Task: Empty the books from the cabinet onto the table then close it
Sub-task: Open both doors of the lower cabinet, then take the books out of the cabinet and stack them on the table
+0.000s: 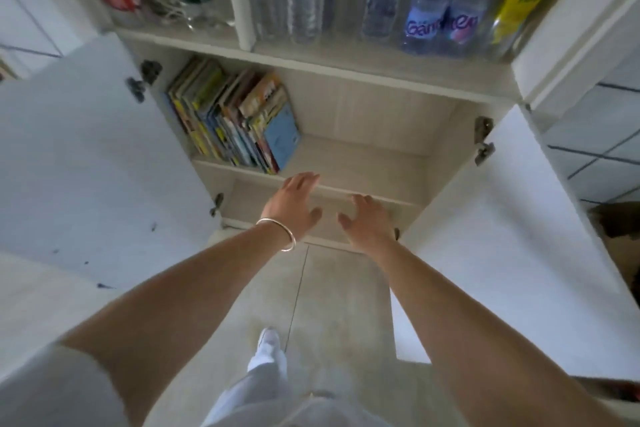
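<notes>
A pale wooden cabinet (pixel 374 114) stands in front of me with both lower doors swung wide. A row of colourful thin books (pixel 228 118) leans at the left end of its upper inner shelf, a light blue one at the right of the row. My left hand (pixel 294 204), with a thin bangle on the wrist, reaches forward with fingers spread, just below and right of the books, touching nothing. My right hand (pixel 367 218) is beside it, also spread and holding nothing, in front of the shelf's front edge. No table shows.
The left door (pixel 86 166) and right door (pixel 512 236) flank my arms. Above the books, a compartment holds several plastic bottles (pixel 433 10). Grey floor and my white-shoed foot (pixel 268 340) lie below. The shelf to the right of the books is bare.
</notes>
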